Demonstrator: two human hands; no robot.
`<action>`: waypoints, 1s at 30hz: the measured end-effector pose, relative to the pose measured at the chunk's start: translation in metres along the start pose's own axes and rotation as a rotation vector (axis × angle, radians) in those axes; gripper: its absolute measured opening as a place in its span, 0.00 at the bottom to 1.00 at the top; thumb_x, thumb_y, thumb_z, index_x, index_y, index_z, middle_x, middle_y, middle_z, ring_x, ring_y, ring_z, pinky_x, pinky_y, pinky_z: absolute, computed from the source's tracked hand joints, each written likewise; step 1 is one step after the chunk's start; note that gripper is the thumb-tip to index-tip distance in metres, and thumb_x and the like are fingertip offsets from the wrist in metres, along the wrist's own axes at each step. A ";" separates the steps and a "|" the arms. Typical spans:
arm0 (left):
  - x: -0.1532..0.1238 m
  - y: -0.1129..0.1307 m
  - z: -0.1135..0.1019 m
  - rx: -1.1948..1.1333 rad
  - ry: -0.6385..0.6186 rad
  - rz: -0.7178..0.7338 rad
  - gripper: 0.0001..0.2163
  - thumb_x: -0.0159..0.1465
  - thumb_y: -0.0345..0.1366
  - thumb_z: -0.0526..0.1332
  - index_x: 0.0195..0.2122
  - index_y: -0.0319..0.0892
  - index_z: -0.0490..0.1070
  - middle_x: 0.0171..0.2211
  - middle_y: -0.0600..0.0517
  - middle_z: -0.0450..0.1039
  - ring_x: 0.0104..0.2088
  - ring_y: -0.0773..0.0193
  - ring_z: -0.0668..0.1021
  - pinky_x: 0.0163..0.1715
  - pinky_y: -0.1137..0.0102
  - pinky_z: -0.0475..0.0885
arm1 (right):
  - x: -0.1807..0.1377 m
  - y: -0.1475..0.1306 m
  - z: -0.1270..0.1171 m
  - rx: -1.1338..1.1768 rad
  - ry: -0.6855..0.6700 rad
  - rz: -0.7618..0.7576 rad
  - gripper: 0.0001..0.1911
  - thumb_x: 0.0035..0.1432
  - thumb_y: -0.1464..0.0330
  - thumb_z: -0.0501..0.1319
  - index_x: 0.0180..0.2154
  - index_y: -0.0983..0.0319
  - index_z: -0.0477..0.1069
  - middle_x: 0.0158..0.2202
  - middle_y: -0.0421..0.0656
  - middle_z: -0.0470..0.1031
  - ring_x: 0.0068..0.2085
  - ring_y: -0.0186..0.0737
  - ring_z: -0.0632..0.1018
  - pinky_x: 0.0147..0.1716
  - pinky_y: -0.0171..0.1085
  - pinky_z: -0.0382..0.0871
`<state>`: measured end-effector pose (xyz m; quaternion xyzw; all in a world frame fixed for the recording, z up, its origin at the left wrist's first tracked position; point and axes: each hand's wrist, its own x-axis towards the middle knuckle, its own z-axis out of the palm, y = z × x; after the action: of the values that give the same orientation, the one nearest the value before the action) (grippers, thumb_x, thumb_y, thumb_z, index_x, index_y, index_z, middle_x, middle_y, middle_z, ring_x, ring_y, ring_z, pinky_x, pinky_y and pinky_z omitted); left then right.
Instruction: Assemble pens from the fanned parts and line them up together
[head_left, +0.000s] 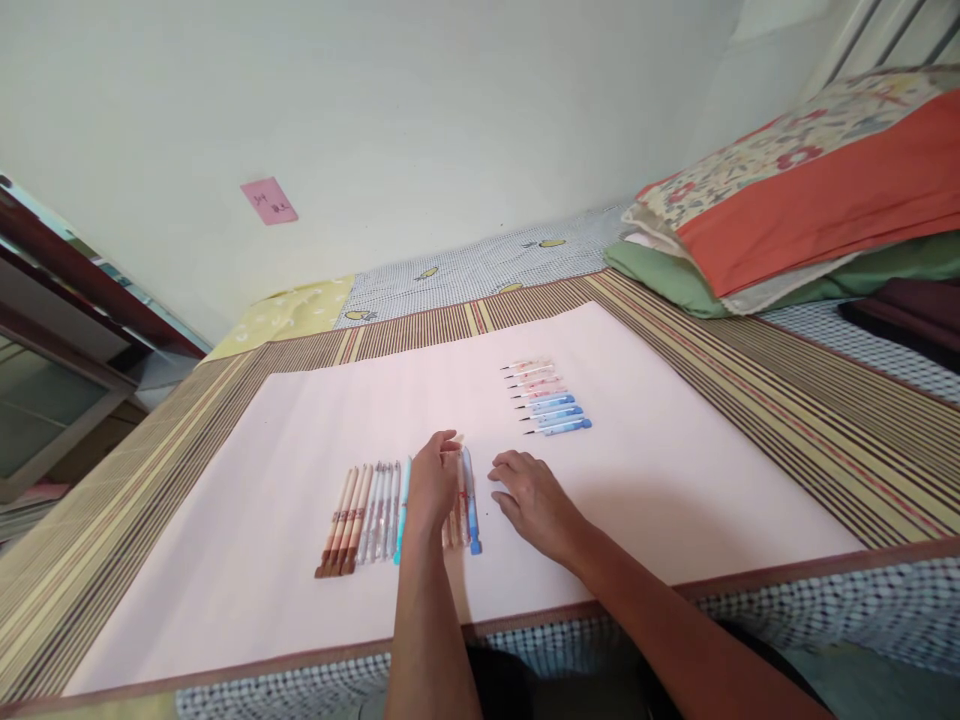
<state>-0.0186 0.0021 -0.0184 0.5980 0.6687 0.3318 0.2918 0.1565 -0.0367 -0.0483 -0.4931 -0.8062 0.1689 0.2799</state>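
My left hand (435, 485) is over a row of pens lying side by side on a large pale pink sheet (247, 540). Its fingers point right, loosely bent and a little apart, and it covers the middle of the row. To its left lie brown-and-peach pens (346, 520), clear-and-white pens (381, 512) and a turquoise pen (403, 512). On its right side a blue pen (472, 505) and some reddish-brown pens (454, 520) show. My right hand (534, 498) hovers or rests just right of the blue pen, fingers bent, thumb apart, nothing in it.
Farther back on the sheet lies a second group of slim items with dark tips, pink ones (541, 383) and blue ones (559, 413). A striped mat (720, 390) lies beneath. Folded bedding (817, 200) is piled at the right, against a white wall with a pink note (268, 201).
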 end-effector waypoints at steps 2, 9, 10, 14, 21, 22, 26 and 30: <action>0.001 0.000 -0.001 -0.025 -0.004 -0.007 0.18 0.62 0.29 0.53 0.52 0.41 0.72 0.46 0.45 0.78 0.42 0.60 0.79 0.43 0.65 0.72 | 0.000 -0.001 -0.001 0.001 -0.003 0.001 0.10 0.61 0.77 0.61 0.44 0.62 0.74 0.49 0.48 0.74 0.50 0.47 0.73 0.48 0.45 0.67; 0.004 -0.007 -0.006 0.007 0.094 -0.009 0.17 0.62 0.28 0.52 0.50 0.41 0.73 0.45 0.46 0.78 0.44 0.59 0.79 0.46 0.64 0.72 | 0.000 0.000 0.000 0.021 -0.002 -0.003 0.10 0.61 0.77 0.61 0.44 0.62 0.74 0.49 0.48 0.73 0.50 0.46 0.73 0.49 0.46 0.66; 0.004 -0.008 -0.007 0.007 0.102 -0.016 0.17 0.62 0.28 0.52 0.50 0.41 0.73 0.45 0.46 0.78 0.43 0.59 0.79 0.45 0.64 0.72 | 0.000 0.001 0.000 0.021 0.000 -0.004 0.10 0.61 0.77 0.61 0.44 0.62 0.74 0.49 0.48 0.73 0.50 0.46 0.73 0.49 0.46 0.66; 0.003 -0.010 -0.007 0.007 0.106 -0.056 0.16 0.62 0.28 0.53 0.50 0.40 0.73 0.45 0.46 0.79 0.43 0.60 0.79 0.45 0.65 0.72 | 0.000 0.001 0.000 0.016 -0.001 -0.001 0.10 0.61 0.77 0.61 0.44 0.62 0.74 0.49 0.48 0.74 0.50 0.46 0.73 0.48 0.45 0.67; 0.002 -0.003 -0.004 -0.003 0.072 -0.063 0.17 0.61 0.27 0.53 0.49 0.40 0.73 0.44 0.46 0.79 0.41 0.61 0.79 0.43 0.66 0.72 | 0.000 0.001 -0.001 0.004 0.002 -0.003 0.10 0.61 0.77 0.61 0.44 0.61 0.73 0.48 0.47 0.74 0.49 0.45 0.73 0.47 0.45 0.67; 0.002 -0.003 -0.004 -0.004 0.069 -0.059 0.17 0.61 0.27 0.53 0.49 0.40 0.73 0.43 0.46 0.79 0.41 0.61 0.79 0.43 0.67 0.72 | 0.000 0.000 -0.001 0.001 0.002 -0.003 0.10 0.60 0.77 0.61 0.44 0.61 0.73 0.48 0.47 0.74 0.49 0.45 0.73 0.47 0.44 0.67; 0.004 -0.006 -0.003 -0.006 0.065 -0.034 0.17 0.62 0.28 0.52 0.51 0.39 0.72 0.43 0.46 0.79 0.41 0.61 0.79 0.42 0.66 0.72 | 0.000 -0.001 -0.002 -0.004 -0.001 0.002 0.10 0.61 0.77 0.61 0.44 0.61 0.73 0.48 0.47 0.74 0.49 0.46 0.73 0.47 0.45 0.66; 0.004 -0.015 -0.008 0.025 0.104 -0.027 0.19 0.62 0.27 0.52 0.52 0.41 0.72 0.45 0.46 0.78 0.43 0.60 0.79 0.46 0.65 0.71 | 0.000 0.000 -0.001 0.005 -0.006 0.006 0.10 0.61 0.77 0.61 0.43 0.61 0.73 0.48 0.48 0.74 0.48 0.46 0.73 0.47 0.45 0.66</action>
<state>-0.0341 0.0039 -0.0254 0.5747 0.6949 0.3500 0.2537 0.1571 -0.0369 -0.0472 -0.4942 -0.8053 0.1731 0.2781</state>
